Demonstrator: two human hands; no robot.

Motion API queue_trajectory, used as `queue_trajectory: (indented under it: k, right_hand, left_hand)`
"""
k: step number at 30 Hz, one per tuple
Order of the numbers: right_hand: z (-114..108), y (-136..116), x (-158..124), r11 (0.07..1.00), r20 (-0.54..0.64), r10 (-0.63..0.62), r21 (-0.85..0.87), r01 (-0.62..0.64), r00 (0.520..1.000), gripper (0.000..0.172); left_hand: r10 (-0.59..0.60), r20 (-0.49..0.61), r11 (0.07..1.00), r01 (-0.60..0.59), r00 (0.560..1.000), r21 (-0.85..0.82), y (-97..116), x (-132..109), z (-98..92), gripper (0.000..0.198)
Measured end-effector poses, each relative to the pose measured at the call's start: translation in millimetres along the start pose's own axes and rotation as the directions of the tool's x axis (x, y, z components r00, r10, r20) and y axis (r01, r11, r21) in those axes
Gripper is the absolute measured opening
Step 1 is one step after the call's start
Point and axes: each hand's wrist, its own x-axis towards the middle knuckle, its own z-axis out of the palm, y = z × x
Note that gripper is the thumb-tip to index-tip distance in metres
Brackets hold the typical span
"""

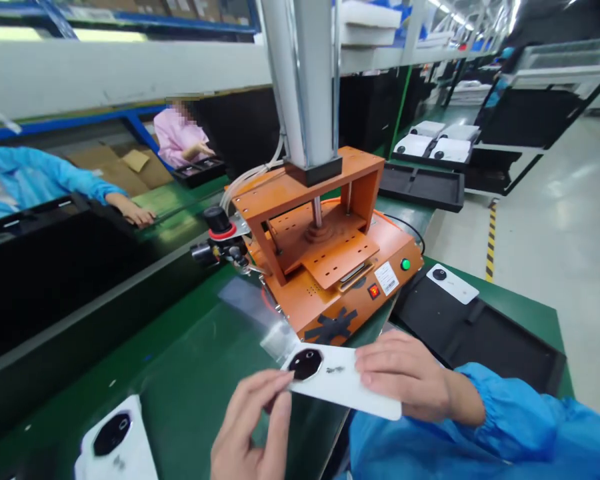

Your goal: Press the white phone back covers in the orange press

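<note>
Both my hands hold a white phone back cover (347, 388) with a round black camera ring, level over the green bench. My right hand (410, 377) grips its right end, fingers curled over the top. My left hand (255, 427) pinches the left edge beside the camera ring between thumb and fingers. Just beyond the cover stands an orange press fixture (330, 250) with a grey column above it.
Another white back cover (117, 443) lies at the lower left of the bench. A black tray (475, 330) on the right holds one more cover (453, 283). Two other people in blue and pink coats work across the conveyor (80, 267).
</note>
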Motion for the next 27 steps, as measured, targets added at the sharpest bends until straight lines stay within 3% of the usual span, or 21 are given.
queue_trajectory:
  k: [4,6,9,12,15,18,22,25,27]
  right_hand:
    - [-35,4,-18,0.982,-0.086,0.065,-0.171,-0.079,0.994,0.031]
    - [-51,7,-30,0.955,-0.131,0.104,-0.263,-0.136,0.986,0.034]
    - [-70,14,-49,0.891,-0.174,0.144,-0.406,-0.204,0.974,0.034]
    - [-80,23,-60,0.822,-0.172,0.159,-0.523,-0.227,0.972,0.035]
    - [-78,39,-64,0.783,-0.184,0.157,-0.575,-0.235,0.970,0.045]
    - [-66,62,-62,0.790,-0.213,0.169,-0.554,-0.261,0.962,0.048]
    - [-45,101,-48,0.820,-0.271,0.187,-0.487,-0.302,0.944,0.038]
    - [-30,126,-28,0.833,-0.221,0.197,-0.476,-0.282,0.955,0.037]
    - [-20,140,-12,0.852,-0.134,0.224,-0.454,-0.261,0.965,0.037]
  left_hand:
    - [-0.031,0.101,0.996,0.039,0.994,-0.082,7,61,29.6,0.025]
    - [-0.120,0.168,0.980,0.144,0.978,-0.139,12,86,50.3,0.032]
    - [-0.333,0.318,0.857,0.425,0.888,-0.290,23,114,78.7,0.046]
    - [-0.380,0.501,0.637,0.613,0.777,-0.468,39,134,102.1,0.056]
    - [-0.401,0.465,0.467,0.613,0.789,-0.638,54,150,124.2,0.058]
    - [-0.481,0.338,0.407,0.548,0.809,-0.731,64,161,140.6,0.048]
    - [-0.525,0.322,0.384,0.556,0.788,-0.737,69,146,135.9,0.027]
    - [-0.517,0.374,0.399,0.603,0.770,-0.691,65,100,115.4,0.018]
    - [-0.508,0.379,0.461,0.616,0.774,-0.639,57,60,99.6,0.018]
